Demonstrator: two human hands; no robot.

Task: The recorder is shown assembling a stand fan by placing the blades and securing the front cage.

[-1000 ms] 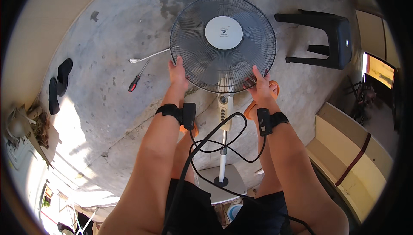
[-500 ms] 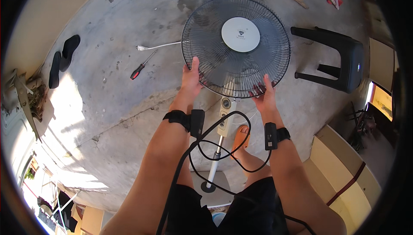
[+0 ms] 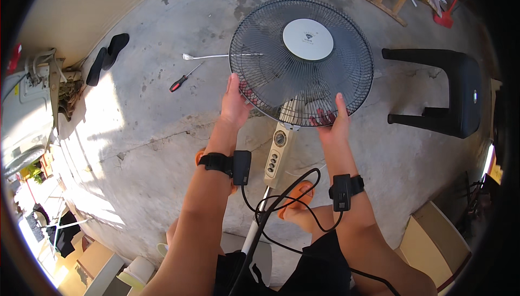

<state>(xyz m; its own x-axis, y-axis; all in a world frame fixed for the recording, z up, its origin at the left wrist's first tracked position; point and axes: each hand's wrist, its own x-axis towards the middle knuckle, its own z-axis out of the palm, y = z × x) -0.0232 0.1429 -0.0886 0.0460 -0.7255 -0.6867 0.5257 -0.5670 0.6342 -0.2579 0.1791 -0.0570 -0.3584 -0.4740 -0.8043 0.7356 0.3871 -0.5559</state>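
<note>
A standing fan with a round black wire guard (image 3: 254, 47) leans away from me, its face with the white centre disc (image 3: 307, 39) turned up. My left hand (image 3: 235, 103) grips the guard's lower left rim, thumb on top and fingers underneath. At the lower right rim, my right hand (image 3: 335, 122) holds the guard in the same way, its fingers partly seen through the wires. Below the guard runs a cream control panel (image 3: 277, 158) with a dial and several buttons. A white pole (image 3: 252, 235) continues from it down between my legs.
A screwdriver (image 3: 185, 77) and a white plug cord (image 3: 203, 56) lie on the concrete floor left of the fan. A black stool (image 3: 463, 93) lies on its side at the right. Black cables (image 3: 265, 220) from my wrist devices cross the pole. Black shoes (image 3: 115, 49) rest far left.
The guard has tipped slightly, and more of the control panel shows beneath it. My view has shifted, and an orange slipper now shows behind my left forearm. Both hands keep their grip.
</note>
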